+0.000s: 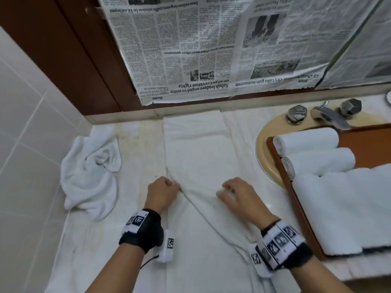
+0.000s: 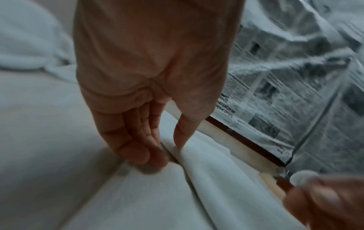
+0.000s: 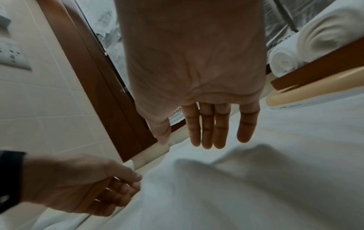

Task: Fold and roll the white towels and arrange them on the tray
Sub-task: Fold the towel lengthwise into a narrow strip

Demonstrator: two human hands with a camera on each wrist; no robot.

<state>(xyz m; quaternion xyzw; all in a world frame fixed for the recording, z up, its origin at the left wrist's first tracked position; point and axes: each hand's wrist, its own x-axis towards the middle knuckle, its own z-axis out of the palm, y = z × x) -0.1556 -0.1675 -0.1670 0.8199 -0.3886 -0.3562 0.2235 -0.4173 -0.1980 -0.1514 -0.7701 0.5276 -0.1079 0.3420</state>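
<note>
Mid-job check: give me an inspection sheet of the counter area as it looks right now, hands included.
Surface: pale counter, stained, partly covered by cloth.
Job's things: flat towel spread lengthwise at centre; crumpled towel to its left; two rolled towels and a folded one on the wooden tray.
Clutter: nothing seen.
Hands: left hand pinches the flat towel's left edge; right hand open, fingers straight, on or just over the towel.
Cables: thin black cord at the left wristband.
Surroundings: tray sits over the sink; tap; newspaper covers the wall above; white tiles left.
</note>
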